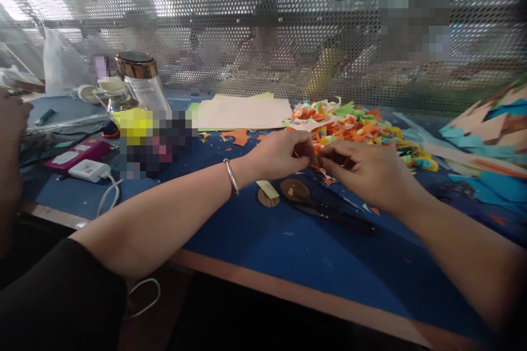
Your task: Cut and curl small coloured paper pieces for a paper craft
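1. Pinching, both sides: left hand [284, 152] and right hand [370, 173] have thumb and fingers drawn in narrow, tips nearly meeting over the bench [263, 241]. Any piece between the tips is too small to make out, so can't tell what is held.
2. Paper scraps [349, 120], mostly orange, green and yellow, lie in a loose heap just behind the fingertips and the right hand. Paper sheets [242, 112] lie flat to the left of that heap, beyond the left hand.
3. Risk, my judgement: a forward nudge of the knuckles could scatter the scraps, cause being how loose and light they look.
4. Risk: dark scissors [329, 216] lie on the bench below the right hand; dropping that hand without looking could knock them or catch the blades (whether they are closed, unclear).
5. Risk: one brown disc [295, 190] sits by the scissors' blade end, and another brown disc [268, 196] bears a yellow strip [267, 189]. Lowering the left wrist could shift either; the strip looks loose, so it could slide off.
6. Left arm pose: forearm slants in from lower left, bracelet [231, 177] at the wrist, back of hand facing up, fingers bent inward toward the right.
7. Right arm pose: forearm rises from lower right, wrist fairly straight, fingers curled leftward (thumb partly visible), hand above the bench surface as far as I can judge.
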Motion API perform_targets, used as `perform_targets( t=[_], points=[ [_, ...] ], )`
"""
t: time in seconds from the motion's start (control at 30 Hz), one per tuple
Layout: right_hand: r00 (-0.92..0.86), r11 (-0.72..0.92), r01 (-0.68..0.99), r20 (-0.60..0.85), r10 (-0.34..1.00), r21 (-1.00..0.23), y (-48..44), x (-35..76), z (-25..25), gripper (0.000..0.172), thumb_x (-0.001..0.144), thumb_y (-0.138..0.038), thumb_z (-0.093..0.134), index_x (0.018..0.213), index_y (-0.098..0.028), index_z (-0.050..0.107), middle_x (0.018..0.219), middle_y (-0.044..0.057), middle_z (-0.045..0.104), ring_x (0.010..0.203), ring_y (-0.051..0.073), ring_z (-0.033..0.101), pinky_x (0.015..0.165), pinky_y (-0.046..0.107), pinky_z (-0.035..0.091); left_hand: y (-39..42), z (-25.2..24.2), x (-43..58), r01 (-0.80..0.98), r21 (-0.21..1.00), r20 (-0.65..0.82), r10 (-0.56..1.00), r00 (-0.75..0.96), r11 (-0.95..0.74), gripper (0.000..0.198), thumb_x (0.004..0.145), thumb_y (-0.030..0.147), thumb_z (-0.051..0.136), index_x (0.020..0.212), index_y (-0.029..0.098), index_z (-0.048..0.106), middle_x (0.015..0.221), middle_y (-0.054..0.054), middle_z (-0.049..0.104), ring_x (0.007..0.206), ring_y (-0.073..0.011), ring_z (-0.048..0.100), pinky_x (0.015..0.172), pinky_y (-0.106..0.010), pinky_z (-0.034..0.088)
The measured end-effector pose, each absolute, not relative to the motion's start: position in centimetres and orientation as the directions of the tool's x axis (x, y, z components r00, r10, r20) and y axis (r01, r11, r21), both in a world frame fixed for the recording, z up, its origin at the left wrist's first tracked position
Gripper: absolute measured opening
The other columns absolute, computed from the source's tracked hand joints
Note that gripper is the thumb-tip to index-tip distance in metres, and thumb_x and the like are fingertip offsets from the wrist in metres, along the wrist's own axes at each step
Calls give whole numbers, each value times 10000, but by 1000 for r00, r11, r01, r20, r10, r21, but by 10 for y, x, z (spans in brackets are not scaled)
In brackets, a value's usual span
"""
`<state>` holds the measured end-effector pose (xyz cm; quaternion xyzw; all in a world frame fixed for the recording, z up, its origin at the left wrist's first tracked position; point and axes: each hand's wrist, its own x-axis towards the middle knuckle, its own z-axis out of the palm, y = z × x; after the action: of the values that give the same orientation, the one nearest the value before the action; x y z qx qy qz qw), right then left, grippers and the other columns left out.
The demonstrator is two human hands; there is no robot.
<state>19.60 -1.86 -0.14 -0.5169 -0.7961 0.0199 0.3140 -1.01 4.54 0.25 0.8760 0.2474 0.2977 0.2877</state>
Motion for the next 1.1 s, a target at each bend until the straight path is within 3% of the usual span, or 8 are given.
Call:
perform_targets(
  t=[0.1, 0.27, 0.67, 1.1],
  points=[
    [-278, 477, 807, 489, 827, -348, -19, 196, -2, 207, 907, -358, 562, 841, -235, 715, 739, 43, 739, 615, 193, 663, 586, 333, 465, 49, 1, -9, 236, 731, 328, 633, 701, -640, 100, 759, 87, 596, 785, 183, 603, 748, 2, 659, 693, -117, 591, 679, -278, 466],
    [-263, 460, 814, 481, 837, -356, -20, 194, 2, 192, 897, -352, 566, 837, -226, 699, 719, 39, 724, 592, 175, 636, 573, 322, 443, 49, 0, -6, 227, 755, 345, 667, 660, -615, 84, 758, 111, 609, 786, 189, 600, 746, 4, 654, 695, -118, 585, 675, -288, 467],
    [-250, 444, 801, 449, 858, -401, -21, 192, 2, 187, 883, -360, 566, 812, -223, 672, 691, 32, 715, 599, 168, 641, 563, 285, 439, 42, 4, -6, 244, 708, 404, 664, 629, -662, 102, 761, 97, 610, 792, 192, 594, 763, 6, 647, 708, -118, 570, 680, -285, 455],
    [-270, 479, 798, 494, 826, -366, -18, 194, -1, 118, 881, -296, 588, 826, -229, 667, 657, 15, 686, 549, 165, 617, 530, 285, 429, 37, 4, -4, 274, 675, 417, 661, 624, -685, 134, 792, 71, 595, 793, 201, 562, 761, 14, 630, 707, -118, 554, 678, -284, 430]
  ],
)
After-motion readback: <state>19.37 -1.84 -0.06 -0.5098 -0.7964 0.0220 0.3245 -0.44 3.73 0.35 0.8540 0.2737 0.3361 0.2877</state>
